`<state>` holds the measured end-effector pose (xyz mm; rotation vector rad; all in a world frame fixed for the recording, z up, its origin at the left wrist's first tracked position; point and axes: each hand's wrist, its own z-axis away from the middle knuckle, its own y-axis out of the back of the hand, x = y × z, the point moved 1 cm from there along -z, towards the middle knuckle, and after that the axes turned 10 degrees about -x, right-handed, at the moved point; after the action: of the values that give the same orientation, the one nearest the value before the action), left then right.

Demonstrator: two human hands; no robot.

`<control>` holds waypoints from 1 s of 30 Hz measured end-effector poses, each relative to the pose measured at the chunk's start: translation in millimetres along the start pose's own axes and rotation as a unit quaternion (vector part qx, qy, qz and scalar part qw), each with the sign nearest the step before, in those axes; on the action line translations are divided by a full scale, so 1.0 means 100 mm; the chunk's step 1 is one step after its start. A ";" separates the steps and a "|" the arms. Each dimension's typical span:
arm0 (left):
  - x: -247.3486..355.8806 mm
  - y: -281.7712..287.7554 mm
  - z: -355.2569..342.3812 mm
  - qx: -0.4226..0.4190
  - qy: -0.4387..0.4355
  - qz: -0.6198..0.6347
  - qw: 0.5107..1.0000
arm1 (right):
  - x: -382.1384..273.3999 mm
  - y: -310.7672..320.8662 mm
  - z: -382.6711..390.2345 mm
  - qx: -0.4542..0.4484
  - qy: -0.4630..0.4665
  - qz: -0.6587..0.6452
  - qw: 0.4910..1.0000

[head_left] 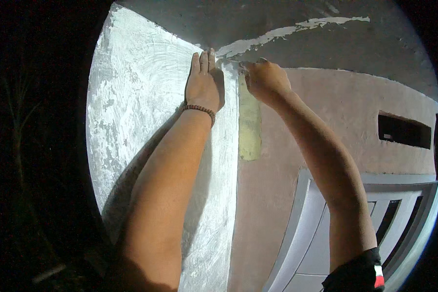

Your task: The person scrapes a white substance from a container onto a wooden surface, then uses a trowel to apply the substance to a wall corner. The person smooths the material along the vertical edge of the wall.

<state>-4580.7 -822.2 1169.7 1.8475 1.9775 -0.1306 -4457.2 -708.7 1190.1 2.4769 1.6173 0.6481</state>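
Observation:
My left hand (pixel 204 85) is raised and lies flat against the white-coated wall (pixel 146 97), just under the ceiling. Its fingers point up, and a brown bead bracelet (pixel 199 109) circles the wrist. To its right, my right hand (pixel 265 80) is closed at the top corner where wall and ceiling meet. Something thin and pale shows between its fingers and the corner, too small to make out. Below the right hand, a yellowish strip (pixel 249 126) runs down the pinkish wall (pixel 267 190).
The dark ceiling (pixel 297 53) bears a white streak of filler (pixel 272 35) leading from the corner. On the right are a rectangular wall opening (pixel 404 130) and a pale grey door (pixel 314 253) with its frame (pixel 289 233). Darkness fills the far left.

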 end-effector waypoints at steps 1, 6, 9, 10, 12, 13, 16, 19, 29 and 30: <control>0.00 0.00 0.00 -0.008 -0.001 0.018 1.000 | 0.00 -0.03 0.00 -0.023 0.005 -0.012 1.000; -0.01 0.01 -0.01 0.004 -0.004 0.074 0.997 | -0.03 -0.02 0.01 0.004 -0.001 -0.010 1.000; -0.01 -0.03 -0.01 0.007 -0.018 -0.001 1.000 | -0.08 -0.03 -0.02 -0.036 -0.019 -0.009 0.999; 0.00 -0.02 -0.04 0.014 -0.023 0.066 0.997 | -0.07 -0.02 0.00 -0.029 -0.022 -0.006 0.999; 0.00 -0.02 -0.06 0.003 -0.033 0.098 0.995 | -0.09 -0.03 -0.01 -0.012 -0.010 0.012 1.000; 0.00 -0.02 -0.06 0.011 -0.034 0.111 0.993 | -0.10 -0.04 -0.04 0.011 0.007 -0.001 1.000; 0.01 -0.02 -0.05 0.009 -0.024 0.061 0.998 | -0.07 -0.09 -0.04 -0.013 -0.010 -0.003 1.000; -0.01 -0.01 -0.03 0.031 -0.020 0.046 0.998 | -0.07 -0.13 -0.06 -0.014 -0.014 0.005 1.000; -0.32 0.23 -0.01 0.220 0.004 0.290 0.932 | -0.04 -0.12 -0.02 -0.026 -0.020 0.021 0.999; -0.42 0.22 -0.01 0.279 0.035 0.318 0.905 | -0.04 -0.15 -0.04 -0.013 -0.011 0.004 1.000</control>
<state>-4558.5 -858.6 1191.4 2.8036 1.3451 -0.4730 -4472.5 -706.8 1187.5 2.4641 1.5814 0.6379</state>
